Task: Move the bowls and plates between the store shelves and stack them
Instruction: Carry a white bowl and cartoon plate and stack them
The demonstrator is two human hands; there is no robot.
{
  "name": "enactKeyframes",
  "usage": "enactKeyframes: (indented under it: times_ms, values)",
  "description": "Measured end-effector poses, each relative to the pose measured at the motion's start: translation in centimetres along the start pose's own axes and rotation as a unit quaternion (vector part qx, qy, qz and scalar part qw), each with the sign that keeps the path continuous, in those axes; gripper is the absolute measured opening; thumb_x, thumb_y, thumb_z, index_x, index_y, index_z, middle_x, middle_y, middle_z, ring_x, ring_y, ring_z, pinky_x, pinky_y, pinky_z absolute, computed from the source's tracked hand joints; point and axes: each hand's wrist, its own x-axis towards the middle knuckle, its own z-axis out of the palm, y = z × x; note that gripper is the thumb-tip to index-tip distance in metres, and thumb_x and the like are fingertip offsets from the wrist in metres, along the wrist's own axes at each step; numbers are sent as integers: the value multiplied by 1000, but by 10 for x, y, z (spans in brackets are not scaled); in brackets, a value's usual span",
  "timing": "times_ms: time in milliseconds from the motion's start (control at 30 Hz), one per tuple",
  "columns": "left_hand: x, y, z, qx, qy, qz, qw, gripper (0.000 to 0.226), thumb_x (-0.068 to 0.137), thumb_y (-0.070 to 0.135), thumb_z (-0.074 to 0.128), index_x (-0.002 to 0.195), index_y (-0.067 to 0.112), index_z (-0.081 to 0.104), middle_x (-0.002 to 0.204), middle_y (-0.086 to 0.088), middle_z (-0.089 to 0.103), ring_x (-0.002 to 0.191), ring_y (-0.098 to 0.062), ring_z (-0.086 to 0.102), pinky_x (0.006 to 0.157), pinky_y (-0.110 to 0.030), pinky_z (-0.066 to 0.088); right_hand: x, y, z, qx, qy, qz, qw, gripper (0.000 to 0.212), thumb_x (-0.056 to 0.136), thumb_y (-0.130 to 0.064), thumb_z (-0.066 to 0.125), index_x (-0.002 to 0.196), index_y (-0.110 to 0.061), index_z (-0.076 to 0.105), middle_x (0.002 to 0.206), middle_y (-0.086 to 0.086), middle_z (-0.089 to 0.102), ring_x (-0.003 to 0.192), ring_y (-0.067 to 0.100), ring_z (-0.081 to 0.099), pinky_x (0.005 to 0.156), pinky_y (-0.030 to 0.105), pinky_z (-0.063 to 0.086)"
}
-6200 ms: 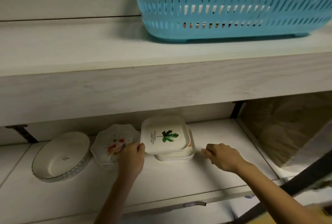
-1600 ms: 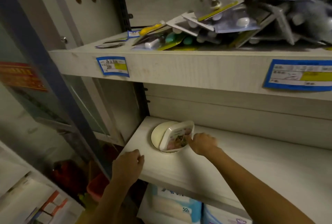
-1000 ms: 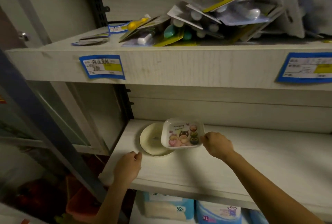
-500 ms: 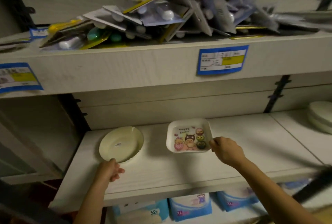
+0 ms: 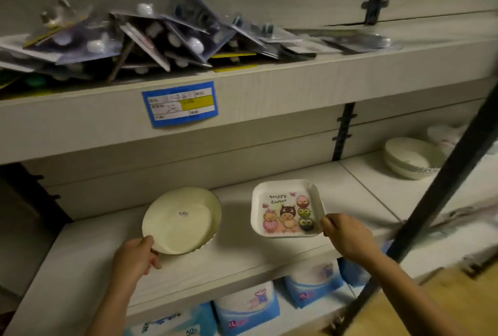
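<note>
Gripping the near rim of a round cream plate [image 5: 182, 220], the left hand [image 5: 134, 259] tilts it above the pale wooden shelf [image 5: 242, 260]; the right hand [image 5: 347, 236] pinches a square cartoon-printed dish [image 5: 287, 211] beside it.
</note>
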Motion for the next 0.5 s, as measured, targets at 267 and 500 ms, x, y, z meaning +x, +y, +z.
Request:
enactKeyframes:
  times_ms: [267,500]
  values:
    - [-72,53,76,29,-74,63,995,36,88,10,44,58,-4,58,30,-7,52,41,-24,39,47,-26,33,-46,96,-43,36,46,49,997,34,96,-34,37,72,-23,58,74,-2,62,69,14,60,70,34,54]
    - [-148,89,150,70,-139,120,981,38,90,11,43,57,0,58,33,-8,53,41,-23,40,52,-29,36,-91,184,-83,17,52,70,996,32,96,-30,38,75,-20,58,79,0,64,65,11,55,55,23,39]
